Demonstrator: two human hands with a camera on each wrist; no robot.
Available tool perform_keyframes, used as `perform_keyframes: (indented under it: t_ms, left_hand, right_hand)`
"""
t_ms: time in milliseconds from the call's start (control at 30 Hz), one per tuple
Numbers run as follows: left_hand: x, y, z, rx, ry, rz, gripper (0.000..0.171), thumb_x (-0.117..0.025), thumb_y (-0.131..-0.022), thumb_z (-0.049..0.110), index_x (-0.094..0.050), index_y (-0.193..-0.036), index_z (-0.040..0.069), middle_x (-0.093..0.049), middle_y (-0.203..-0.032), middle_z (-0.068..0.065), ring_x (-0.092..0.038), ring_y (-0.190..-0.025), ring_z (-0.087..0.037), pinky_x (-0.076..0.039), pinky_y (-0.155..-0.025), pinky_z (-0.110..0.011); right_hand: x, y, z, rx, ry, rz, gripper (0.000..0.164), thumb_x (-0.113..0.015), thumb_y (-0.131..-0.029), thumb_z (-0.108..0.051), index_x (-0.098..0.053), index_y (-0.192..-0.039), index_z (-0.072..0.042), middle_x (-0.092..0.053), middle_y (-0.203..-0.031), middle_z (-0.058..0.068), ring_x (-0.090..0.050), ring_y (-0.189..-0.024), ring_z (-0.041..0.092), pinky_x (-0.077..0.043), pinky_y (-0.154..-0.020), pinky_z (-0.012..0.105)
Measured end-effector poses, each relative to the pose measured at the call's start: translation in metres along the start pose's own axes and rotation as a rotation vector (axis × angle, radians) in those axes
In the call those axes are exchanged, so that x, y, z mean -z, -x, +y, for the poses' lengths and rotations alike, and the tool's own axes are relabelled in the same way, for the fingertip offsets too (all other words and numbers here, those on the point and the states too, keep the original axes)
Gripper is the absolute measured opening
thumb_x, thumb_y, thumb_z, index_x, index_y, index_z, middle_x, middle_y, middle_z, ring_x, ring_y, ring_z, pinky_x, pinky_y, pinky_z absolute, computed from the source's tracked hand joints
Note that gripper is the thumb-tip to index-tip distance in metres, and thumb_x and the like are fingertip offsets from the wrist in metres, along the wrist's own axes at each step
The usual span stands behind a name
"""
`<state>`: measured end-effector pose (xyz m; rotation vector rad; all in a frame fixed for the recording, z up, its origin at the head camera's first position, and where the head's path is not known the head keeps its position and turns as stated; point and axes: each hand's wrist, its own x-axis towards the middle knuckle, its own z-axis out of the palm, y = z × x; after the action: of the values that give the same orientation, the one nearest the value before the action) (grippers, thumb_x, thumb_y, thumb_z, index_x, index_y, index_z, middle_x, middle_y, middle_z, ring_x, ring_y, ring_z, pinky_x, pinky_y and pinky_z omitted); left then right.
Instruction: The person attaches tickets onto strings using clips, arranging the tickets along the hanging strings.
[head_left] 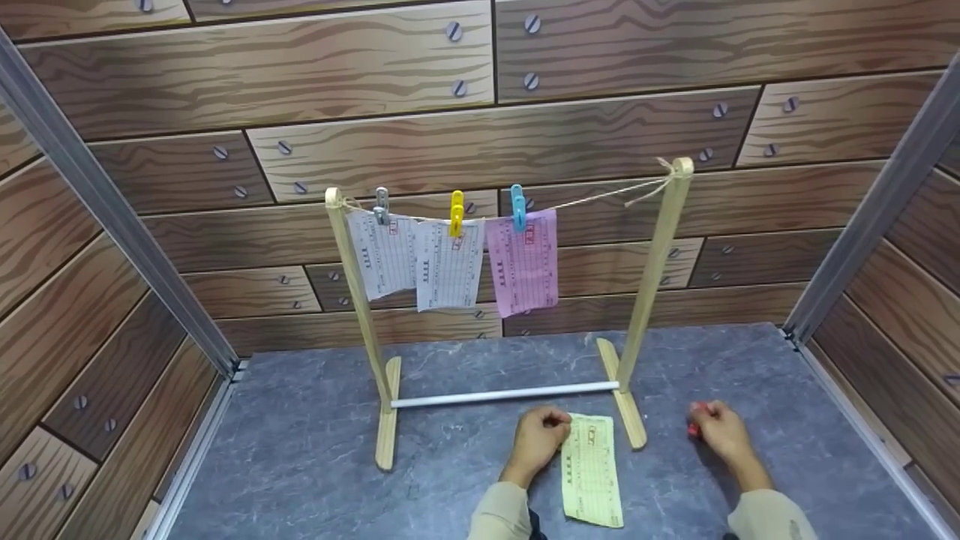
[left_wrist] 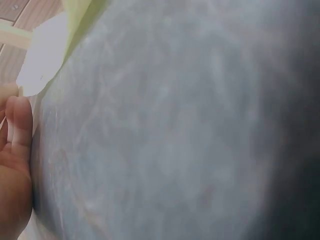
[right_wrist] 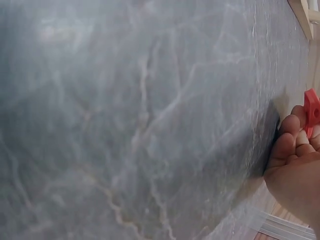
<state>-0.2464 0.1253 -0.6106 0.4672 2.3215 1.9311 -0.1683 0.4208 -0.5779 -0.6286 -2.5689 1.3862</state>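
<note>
A yellow-green printed paper slip (head_left: 592, 472) lies at the front of the grey tabletop. My left hand (head_left: 536, 442) pinches its upper left corner; in the left wrist view the fingertips (left_wrist: 20, 112) meet the edge of the paper. Farther right, my right hand (head_left: 724, 435) holds a red clothespin (right_wrist: 312, 112) just over the table, partly hidden by the fingers. Behind them, a string between two wooden posts carries two white slips (head_left: 450, 270) and a pink slip (head_left: 523, 270). A grey clothespin (head_left: 382, 206), a yellow clothespin (head_left: 456, 214) and a blue clothespin (head_left: 517, 208) clip these.
The stand's right post (head_left: 652, 285) and right foot (head_left: 622, 397) rise between the two hands. A white rod (head_left: 502, 394) joins the feet low down. The string (head_left: 600, 196) slopes up to the right post. Wood-patterned panels and metal rails (head_left: 877, 202) enclose the table.
</note>
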Motion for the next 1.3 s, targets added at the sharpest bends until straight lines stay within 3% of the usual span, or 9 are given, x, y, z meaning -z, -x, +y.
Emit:
perform_keyframes:
  t_ms: [367, 700, 933, 1300]
  left_hand:
    - [0.004, 0.002, 0.002, 0.001, 0.001, 0.013, 0.017, -0.063, -0.075, -0.002, -0.068, -0.087, 0.008, -0.056, -0.074, 0.002, -0.047, -0.059, -0.006, -0.039, -0.053, -0.021]
    - [0.001, 0.006, 0.001, 0.040, 0.063, 0.011, 0.020, -0.065, -0.076, -0.001, -0.070, -0.093, 0.009, -0.060, -0.080, 0.001, -0.049, -0.062, -0.008, -0.041, -0.056, -0.022]
    - [0.000, 0.006, 0.001, 0.029, 0.051, 0.028, 0.022, -0.064, -0.076, -0.002, -0.070, -0.094, 0.006, -0.059, -0.078, 0.002, -0.049, -0.062, -0.007, -0.041, -0.055, -0.021]
    - [0.000, 0.008, 0.002, 0.030, 0.065, 0.032, 0.020, -0.063, -0.078, -0.003, -0.072, -0.093, 0.006, -0.060, -0.076, 0.004, -0.052, -0.064, -0.007, -0.044, -0.056, -0.022]
  right_hand:
    - [-0.002, 0.001, -0.002, -0.031, -0.046, -0.020, 0.029, -0.052, -0.097, -0.027, -0.048, -0.083, -0.002, -0.058, -0.076, 0.003, -0.054, -0.071, 0.010, -0.043, -0.066, 0.024]
    - [-0.004, 0.007, 0.000, 0.041, 0.019, -0.005, 0.022, -0.054, -0.097, -0.020, -0.050, -0.088, 0.001, -0.058, -0.074, 0.005, -0.054, -0.068, 0.013, -0.043, -0.065, 0.025]
    - [-0.003, 0.015, -0.003, 0.085, 0.104, -0.093, 0.019, -0.053, -0.096, -0.017, -0.052, -0.084, -0.002, -0.058, -0.069, 0.004, -0.053, -0.066, 0.016, -0.041, -0.062, 0.030]
    - [0.000, 0.023, -0.012, 0.027, 0.081, -0.181, 0.018, -0.054, -0.095, -0.015, -0.053, -0.081, -0.004, -0.058, -0.067, 0.003, -0.054, -0.061, 0.019, -0.043, -0.051, 0.031]
